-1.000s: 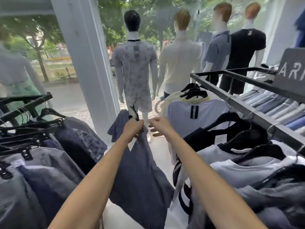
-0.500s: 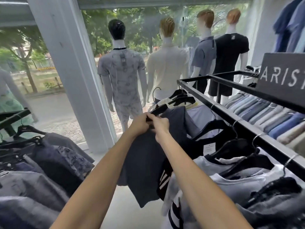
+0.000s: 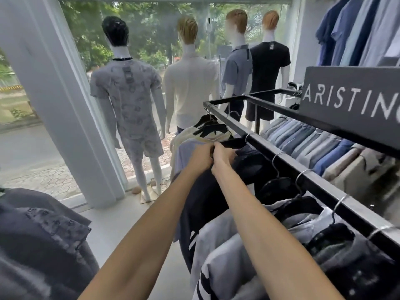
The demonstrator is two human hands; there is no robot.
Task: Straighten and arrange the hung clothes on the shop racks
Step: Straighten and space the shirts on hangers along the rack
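Clenching both grips, left hand (image 3: pixel 201 158) and right hand (image 3: pixel 223 157), on the hanger (image 3: pixel 236 144) of the dark shirt (image 3: pixel 207 198), seemingly settling it onto the rail (image 3: pixel 265 146), next probably needing letting go and smoothing.

Bright daylight floods in through the shop window (image 3: pixel 166 50) behind the mannequins (image 3: pixel 127 98), washing the trees (image 3: pixel 86 33) outside into pale haze. Indoors the light is soft and shadows are faint. The dark shirt (image 3: pixel 207 191) at centre loses its folds to near black. The shirts (image 3: pixel 43 239) at lower left are blurred. Wide-angle distortion bows the white pillar (image 3: pixel 49 83) and rack rail (image 3: pixel 285 160).
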